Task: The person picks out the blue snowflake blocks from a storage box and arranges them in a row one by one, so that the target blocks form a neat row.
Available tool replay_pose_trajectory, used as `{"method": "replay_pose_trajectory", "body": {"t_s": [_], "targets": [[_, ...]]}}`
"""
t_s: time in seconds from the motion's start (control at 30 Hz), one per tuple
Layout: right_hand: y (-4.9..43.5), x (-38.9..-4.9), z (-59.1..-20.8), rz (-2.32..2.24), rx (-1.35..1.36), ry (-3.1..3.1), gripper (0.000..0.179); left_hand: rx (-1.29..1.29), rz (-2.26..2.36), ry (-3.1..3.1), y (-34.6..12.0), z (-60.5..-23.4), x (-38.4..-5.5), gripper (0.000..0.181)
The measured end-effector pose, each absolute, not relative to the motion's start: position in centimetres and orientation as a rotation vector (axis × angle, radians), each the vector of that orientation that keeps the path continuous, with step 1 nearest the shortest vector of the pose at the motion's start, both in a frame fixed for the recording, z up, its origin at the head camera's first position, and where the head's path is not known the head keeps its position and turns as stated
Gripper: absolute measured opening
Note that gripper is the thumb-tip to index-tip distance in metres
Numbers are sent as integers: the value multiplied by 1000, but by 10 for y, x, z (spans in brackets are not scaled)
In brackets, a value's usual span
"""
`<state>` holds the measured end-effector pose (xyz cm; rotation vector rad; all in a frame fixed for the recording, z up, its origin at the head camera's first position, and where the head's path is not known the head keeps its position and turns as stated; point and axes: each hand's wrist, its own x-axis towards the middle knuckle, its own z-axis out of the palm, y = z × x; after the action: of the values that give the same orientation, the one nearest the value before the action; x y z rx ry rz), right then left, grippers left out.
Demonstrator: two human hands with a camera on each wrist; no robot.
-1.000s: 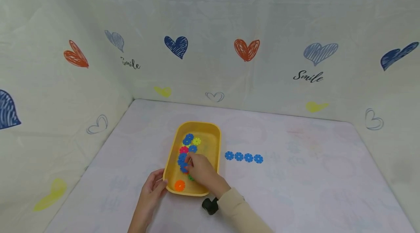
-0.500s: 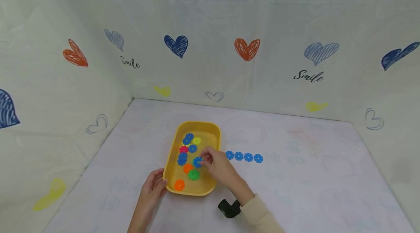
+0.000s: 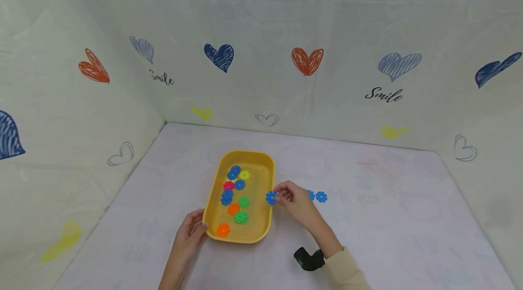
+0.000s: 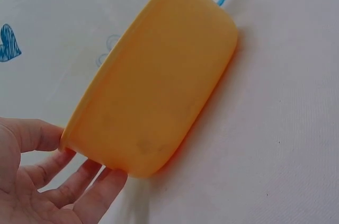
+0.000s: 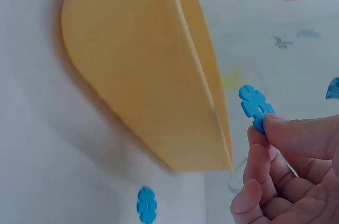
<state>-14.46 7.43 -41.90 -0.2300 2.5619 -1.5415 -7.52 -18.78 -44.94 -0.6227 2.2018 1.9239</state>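
Note:
A blue notched plastic disc [image 3: 271, 198], shaped like a snowflake, is pinched between thumb and forefinger of my right hand [image 3: 299, 203]. It hangs at the right rim of the yellow tray [image 3: 261, 231]; the right wrist view shows the disc [image 5: 255, 105] above the table. My left hand [image 3: 189, 235] grips the tray's near left corner, thumb at the rim and fingers against the outer wall [image 4: 153, 86]. Inside the tray lie blue discs [image 3: 226, 198], green discs [image 3: 241, 217], orange discs [image 3: 223, 230], a red disc [image 3: 228, 185] and a yellow disc [image 3: 244, 175].
Right of the tray, blue discs [image 3: 321, 197] lie in a row on the white table [image 3: 392, 217], partly hidden behind my right hand. A black device [image 3: 308, 259] is at my right wrist. White sheeting [image 3: 261, 17] with printed hearts stands behind and at the sides.
My right hand took a blue disc from the pieces in the tray and moved right with it to the tray's rim. A green disc is uncovered there. The left hand stays put.

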Motion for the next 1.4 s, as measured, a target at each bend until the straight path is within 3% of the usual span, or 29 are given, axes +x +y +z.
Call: {"method": "replay_pose_trajectory", "body": {"t_s": [0.8, 1.4], "targets": [[163, -147, -452, -1493, 170, 2749, 22, -637, 1889, 2228, -187, -449, -77, 42], [200, -146, -470, -1392, 401, 2739, 26, -585, 1898, 2246, -189, -450, -75, 42]]}}
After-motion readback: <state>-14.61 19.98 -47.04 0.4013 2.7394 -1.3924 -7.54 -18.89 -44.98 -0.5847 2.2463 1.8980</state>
